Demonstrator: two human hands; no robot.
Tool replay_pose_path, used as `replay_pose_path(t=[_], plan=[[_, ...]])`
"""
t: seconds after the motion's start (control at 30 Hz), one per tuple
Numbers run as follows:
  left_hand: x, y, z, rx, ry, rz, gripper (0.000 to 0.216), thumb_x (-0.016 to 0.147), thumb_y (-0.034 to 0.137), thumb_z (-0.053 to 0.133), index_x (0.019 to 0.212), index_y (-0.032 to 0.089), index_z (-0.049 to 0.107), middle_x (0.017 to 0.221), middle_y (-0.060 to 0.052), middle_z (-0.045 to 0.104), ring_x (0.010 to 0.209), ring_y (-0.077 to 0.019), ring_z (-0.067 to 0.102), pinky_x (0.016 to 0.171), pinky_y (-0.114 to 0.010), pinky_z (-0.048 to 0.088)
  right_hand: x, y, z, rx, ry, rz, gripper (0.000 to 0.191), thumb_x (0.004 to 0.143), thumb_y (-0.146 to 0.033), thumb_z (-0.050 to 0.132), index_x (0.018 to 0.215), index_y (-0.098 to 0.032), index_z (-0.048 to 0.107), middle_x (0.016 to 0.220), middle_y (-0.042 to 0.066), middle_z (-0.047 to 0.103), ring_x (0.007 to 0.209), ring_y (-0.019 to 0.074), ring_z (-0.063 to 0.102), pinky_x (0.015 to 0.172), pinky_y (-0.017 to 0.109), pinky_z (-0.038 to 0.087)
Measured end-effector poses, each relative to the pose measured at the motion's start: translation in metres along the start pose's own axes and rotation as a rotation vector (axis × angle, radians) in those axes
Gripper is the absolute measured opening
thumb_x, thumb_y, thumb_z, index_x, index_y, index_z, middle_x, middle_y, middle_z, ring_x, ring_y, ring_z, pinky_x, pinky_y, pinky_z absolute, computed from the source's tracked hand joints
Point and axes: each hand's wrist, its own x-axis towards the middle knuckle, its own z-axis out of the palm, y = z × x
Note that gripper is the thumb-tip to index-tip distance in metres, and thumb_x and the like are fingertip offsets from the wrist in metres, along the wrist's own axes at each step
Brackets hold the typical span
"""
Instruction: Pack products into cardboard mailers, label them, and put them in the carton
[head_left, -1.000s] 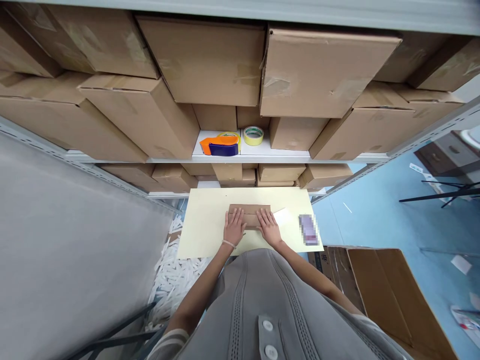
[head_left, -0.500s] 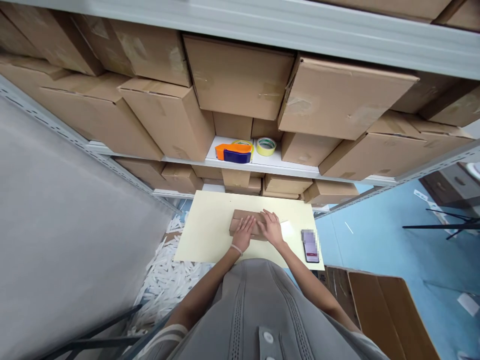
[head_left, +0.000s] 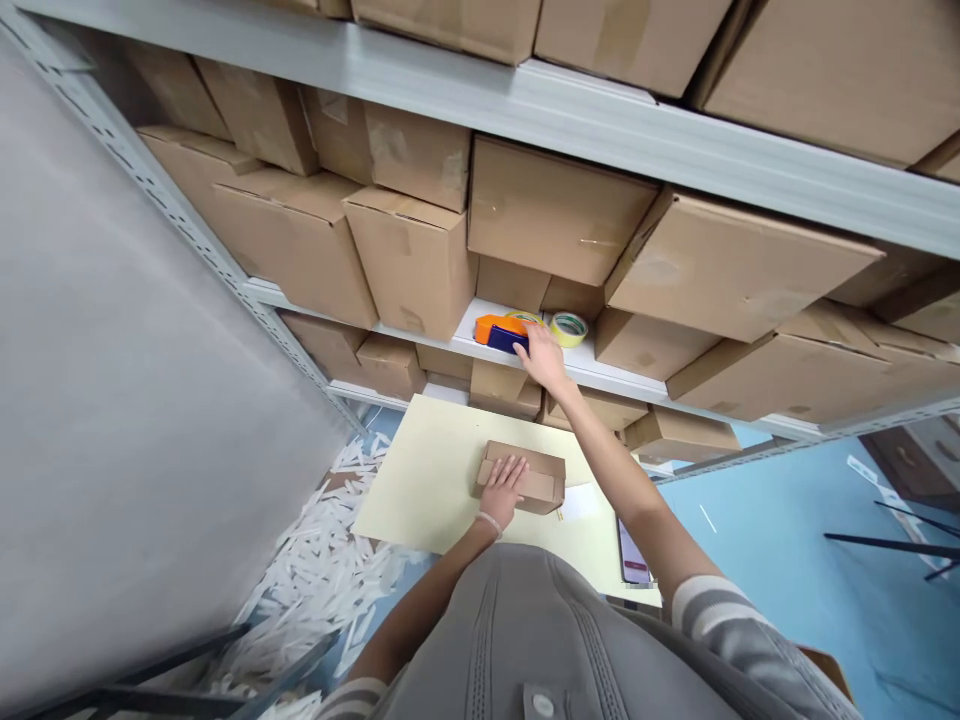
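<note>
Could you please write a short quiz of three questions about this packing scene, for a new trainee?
1. True or false: the left hand lies flat on the small cardboard box.
2. What does the right hand reach on the shelf? A) the orange and blue tape dispenser B) the phone C) a pair of scissors
3. Fill in: the small box lies on the pale yellow ____.

Key: 1 true; 2 A; 3 table.
</note>
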Motion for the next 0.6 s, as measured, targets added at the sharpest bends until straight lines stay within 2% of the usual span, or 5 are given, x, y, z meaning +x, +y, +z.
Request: replay_pose_path(t=[0.17, 0.3, 0.37, 0.47, 0.6], plan=[[0.003, -0.006, 0.000, -0.010, 0.021, -0.048, 0.071, 0.086, 0.034, 0.057, 0.150, 0.024, 0.025, 0.153, -0.005, 0.031, 0.144, -0.0229, 0.021, 0.120, -0.048, 0.018, 0.021, 0.010, 0.024, -0.118, -0.054, 0.033, 0.046, 0.094, -0.049, 0.041, 0.103, -0.009, 0.061, 0.101, 0.019, 0.065, 0.104, 0.0306, 0.054, 0.102, 0.046, 0.033], [0.004, -0.008, 0.000, -0.018, 0.033, -0.066, 0.073, 0.086, 0.034, 0.057, 0.150, 0.024, 0.024, 0.153, -0.004, 0.030, 0.144, -0.0227, 0.022, 0.120, -0.048, 0.018, 0.019, 0.011, 0.017, -0.026, -0.044, -0.014, 0.047, 0.092, -0.055, 0.041, 0.094, -0.014, 0.062, 0.096, 0.015, 0.067, 0.097, 0.0281, 0.056, 0.101, 0.044, 0.033], [0.005, -0.008, 0.001, -0.021, 0.041, -0.067, 0.075, 0.085, 0.034, 0.059, 0.150, 0.026, 0.022, 0.153, -0.004, 0.031, 0.144, -0.0229, 0.022, 0.120, -0.048, 0.018, 0.009, 0.008, 0.005, 0.064, 0.005, 0.008, 0.048, 0.091, -0.059, 0.041, 0.093, -0.015, 0.062, 0.096, 0.014, 0.066, 0.096, 0.0275, 0.056, 0.097, 0.043, 0.036], [0.003, -0.008, 0.001, -0.030, 0.044, -0.056, 0.076, 0.085, 0.033, 0.059, 0.150, 0.026, 0.022, 0.153, -0.004, 0.031, 0.144, -0.0235, 0.023, 0.120, -0.049, 0.018, -0.020, 0.001, -0.020, 0.260, 0.089, 0.137, 0.050, 0.088, -0.062, 0.044, 0.095, -0.016, 0.062, 0.094, 0.010, 0.065, 0.092, 0.0250, 0.056, 0.088, 0.038, 0.042], [0.000, -0.007, -0.002, -0.054, 0.020, -0.059, 0.071, 0.088, 0.031, 0.053, 0.151, 0.025, 0.021, 0.154, -0.004, 0.029, 0.144, -0.0226, 0.020, 0.120, -0.049, 0.016, -0.075, 0.001, -0.045, 0.678, 0.016, 0.385, 0.048, 0.081, -0.063, 0.054, 0.091, -0.017, 0.062, 0.079, 0.002, 0.063, 0.075, 0.0177, 0.056, 0.072, 0.028, 0.045]])
